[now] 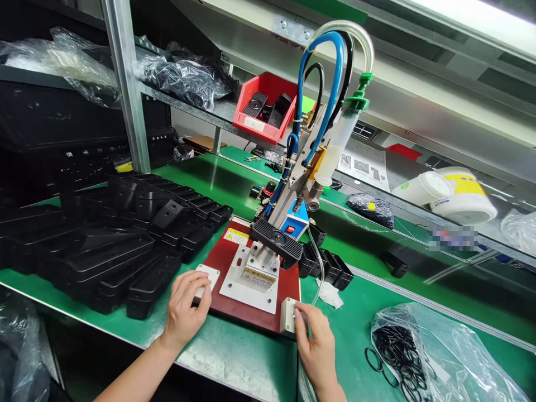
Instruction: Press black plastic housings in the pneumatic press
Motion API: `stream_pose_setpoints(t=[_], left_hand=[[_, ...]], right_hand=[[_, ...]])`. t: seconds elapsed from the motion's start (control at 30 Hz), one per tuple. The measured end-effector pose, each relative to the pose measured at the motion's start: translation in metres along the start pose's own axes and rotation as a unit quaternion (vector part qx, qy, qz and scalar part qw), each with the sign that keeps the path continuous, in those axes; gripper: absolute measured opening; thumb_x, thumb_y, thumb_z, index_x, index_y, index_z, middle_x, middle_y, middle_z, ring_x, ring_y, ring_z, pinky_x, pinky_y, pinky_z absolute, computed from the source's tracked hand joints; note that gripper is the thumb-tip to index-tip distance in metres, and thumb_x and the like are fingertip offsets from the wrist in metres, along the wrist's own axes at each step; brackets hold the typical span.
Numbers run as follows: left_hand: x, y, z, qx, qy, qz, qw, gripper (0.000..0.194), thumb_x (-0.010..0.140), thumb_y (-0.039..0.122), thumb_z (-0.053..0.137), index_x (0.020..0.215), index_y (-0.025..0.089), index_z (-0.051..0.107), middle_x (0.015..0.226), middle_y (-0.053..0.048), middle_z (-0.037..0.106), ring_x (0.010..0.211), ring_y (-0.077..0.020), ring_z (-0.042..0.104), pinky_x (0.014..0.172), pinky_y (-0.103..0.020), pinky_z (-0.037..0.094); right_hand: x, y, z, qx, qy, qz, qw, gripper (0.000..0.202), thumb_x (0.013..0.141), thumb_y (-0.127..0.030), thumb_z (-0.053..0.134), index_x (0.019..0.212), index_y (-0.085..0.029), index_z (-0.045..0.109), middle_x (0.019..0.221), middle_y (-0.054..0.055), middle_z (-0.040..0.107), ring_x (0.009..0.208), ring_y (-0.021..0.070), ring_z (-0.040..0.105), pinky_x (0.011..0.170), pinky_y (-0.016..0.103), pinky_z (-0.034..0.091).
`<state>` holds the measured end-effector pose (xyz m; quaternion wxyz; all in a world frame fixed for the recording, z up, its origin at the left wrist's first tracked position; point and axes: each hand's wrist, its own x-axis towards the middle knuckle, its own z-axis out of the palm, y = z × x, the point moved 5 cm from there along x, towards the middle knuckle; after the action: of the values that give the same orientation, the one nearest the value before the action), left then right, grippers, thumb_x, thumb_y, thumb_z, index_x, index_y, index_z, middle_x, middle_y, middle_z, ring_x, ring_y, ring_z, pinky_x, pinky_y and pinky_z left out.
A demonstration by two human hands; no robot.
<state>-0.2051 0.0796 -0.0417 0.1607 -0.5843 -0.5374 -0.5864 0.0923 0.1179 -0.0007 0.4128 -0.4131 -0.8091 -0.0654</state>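
Observation:
My left hand [187, 304] curls over a small white switch box [213, 273] at the left edge of the machine's dark red base [228, 301]. Thumb and fingertips of my right hand [316, 340] close on a matching white switch box [288, 314] at the right edge. Between my hands stands a dispensing machine with a white plate [228, 290] and a metal fixture. A black plastic part with round ribbed grille [277, 239] lies tilted on the fixture. Above it hangs a syringe barrel [335, 146] with a green cap and a nozzle.
Black housings [113, 251] are piled at left, and several more [330, 265] stand right of the base. A plastic bag [460, 346] of black rings lies front right. A red bin [266, 106] and white tubs [463, 195] sit on the shelf; blue hoses [335, 72] arch overhead.

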Motion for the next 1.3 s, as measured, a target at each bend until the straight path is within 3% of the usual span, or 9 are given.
stream_pose_setpoints(t=[0.07,0.23,0.4,0.73,1.07,1.3], left_hand=[[0.0,0.001,0.0,0.0,0.005,0.003,1.0,0.016,0.082,0.008,0.059,0.093,0.019,0.06,0.092,-0.006,0.065,0.092,-0.0217,0.061,0.086,-0.04,0.05],[0.0,0.005,-0.003,0.003,0.017,0.021,1.0,0.019,0.081,0.005,0.059,0.094,0.019,0.059,0.087,-0.006,0.064,0.089,-0.021,0.061,0.084,-0.039,0.051],[-0.002,0.007,-0.003,0.017,0.021,0.029,0.999,0.022,0.081,0.004,0.059,0.098,0.018,0.058,0.088,-0.006,0.064,0.09,-0.0213,0.062,0.082,-0.039,0.052],[-0.006,0.005,0.0,0.032,0.009,0.03,0.999,0.025,0.08,0.003,0.06,0.101,0.017,0.057,0.091,-0.008,0.063,0.093,-0.0229,0.06,0.084,-0.041,0.051],[-0.002,0.007,0.002,0.107,0.009,0.059,0.992,0.022,0.076,0.009,0.068,0.094,0.014,0.056,0.082,-0.008,0.063,0.088,-0.0257,0.061,0.079,-0.041,0.051],[-0.005,0.007,0.002,0.11,0.009,0.051,0.993,0.021,0.078,0.011,0.067,0.095,0.016,0.056,0.084,-0.007,0.064,0.09,-0.0259,0.062,0.079,-0.04,0.049]], right_hand=[[-0.009,-0.002,0.004,0.007,-0.02,0.0,1.0,0.015,0.094,-0.022,0.051,0.105,-0.022,0.061,0.099,0.006,0.069,0.093,0.0223,0.066,0.076,0.036,0.055],[-0.015,-0.001,0.004,-0.014,0.021,0.006,1.0,0.022,0.094,-0.022,0.05,0.114,-0.021,0.059,0.112,0.011,0.067,0.101,0.0258,0.065,0.079,0.041,0.055],[-0.019,-0.001,0.004,-0.01,0.002,0.004,1.0,0.023,0.094,-0.021,0.049,0.114,-0.021,0.06,0.108,0.009,0.069,0.101,0.0257,0.066,0.08,0.042,0.055],[-0.043,-0.013,0.003,0.01,0.031,-0.021,0.999,0.036,0.089,-0.012,0.053,0.125,-0.021,0.056,0.118,0.01,0.066,0.111,0.0271,0.062,0.085,0.042,0.054],[-0.033,-0.008,0.009,-0.012,0.042,0.045,0.998,0.011,0.094,-0.024,0.052,0.102,-0.02,0.059,0.093,0.008,0.067,0.098,0.0268,0.062,0.079,0.04,0.047],[-0.039,-0.008,0.005,-0.003,0.056,0.027,0.998,0.021,0.093,-0.02,0.052,0.112,-0.021,0.059,0.102,0.008,0.067,0.101,0.026,0.062,0.08,0.04,0.05]])
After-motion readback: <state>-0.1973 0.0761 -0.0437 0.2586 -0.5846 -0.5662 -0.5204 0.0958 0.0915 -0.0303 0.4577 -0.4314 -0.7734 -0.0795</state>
